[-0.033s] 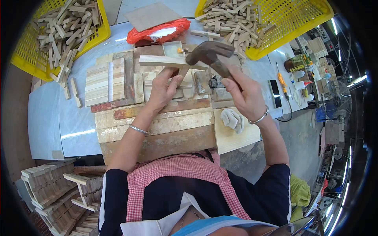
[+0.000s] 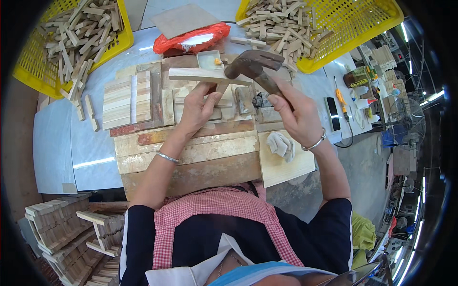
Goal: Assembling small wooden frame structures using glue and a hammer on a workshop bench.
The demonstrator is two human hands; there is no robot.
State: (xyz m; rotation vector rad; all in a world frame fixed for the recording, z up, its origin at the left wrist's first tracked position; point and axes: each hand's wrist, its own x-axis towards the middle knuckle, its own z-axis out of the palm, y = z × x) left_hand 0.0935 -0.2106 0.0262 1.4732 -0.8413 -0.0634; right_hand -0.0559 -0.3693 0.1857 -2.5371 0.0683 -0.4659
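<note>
My right hand (image 2: 300, 112) is wrapped round the handle of a claw hammer (image 2: 253, 62). The hammer's dark head is at the right part of a pale wooden bar (image 2: 195, 74) and looks to be touching it. Below that bar, my left hand (image 2: 198, 106) grips a short wooden piece (image 2: 221, 88) that meets its underside, so the two form a T. Part of this short piece is hidden by my fingers. Under my hands is a worn wooden work board (image 2: 191, 148) with blocks fixed on it.
Yellow baskets (image 2: 128, 40) of wood sticks stand far left and far right. Flat boards (image 2: 119, 102) lie left of my hands; a crumpled cloth (image 2: 281, 145) lies right. Beyond are a red plastic bag (image 2: 191, 42), a phone (image 2: 332, 113) and an orange-handled tool (image 2: 341, 97). Wooden frames (image 2: 62, 219) are stacked lower left.
</note>
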